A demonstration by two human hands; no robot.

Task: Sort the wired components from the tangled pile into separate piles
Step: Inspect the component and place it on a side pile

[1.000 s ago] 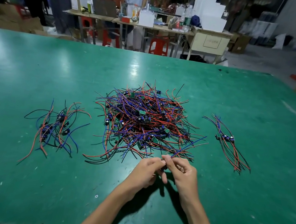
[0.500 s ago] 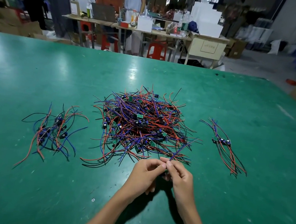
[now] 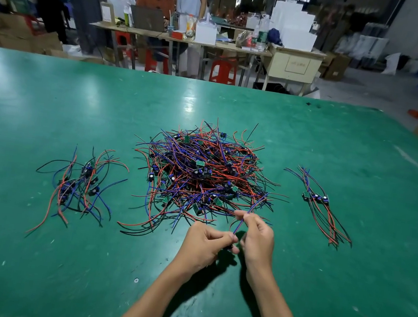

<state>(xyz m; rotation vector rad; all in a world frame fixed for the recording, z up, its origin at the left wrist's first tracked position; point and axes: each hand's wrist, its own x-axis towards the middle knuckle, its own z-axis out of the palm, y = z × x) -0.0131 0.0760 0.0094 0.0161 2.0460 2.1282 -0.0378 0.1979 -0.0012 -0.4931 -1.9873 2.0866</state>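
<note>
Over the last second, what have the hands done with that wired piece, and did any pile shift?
The hands have drawn slightly apart. The right hand has slid up the blue and red wires, pulling them straight; the left hand still pinches the lower end. The big tangled pile, the loose left pile and the neat right bundle lie unchanged on the green table.

A big tangled pile (image 3: pixel 203 173) of red, blue and black wired components sits mid-tabletop (image 3: pixel 336 153). A loose left pile (image 3: pixel 79 184) and a neater right pile (image 3: pixel 318 204) lie well apart from it. Just in front of the tangle, the left hand (image 3: pixel 204 245) and right hand (image 3: pixel 255 239) pinch one component's wires (image 3: pixel 248 214), which slant up over the tangle's near edge.
</note>
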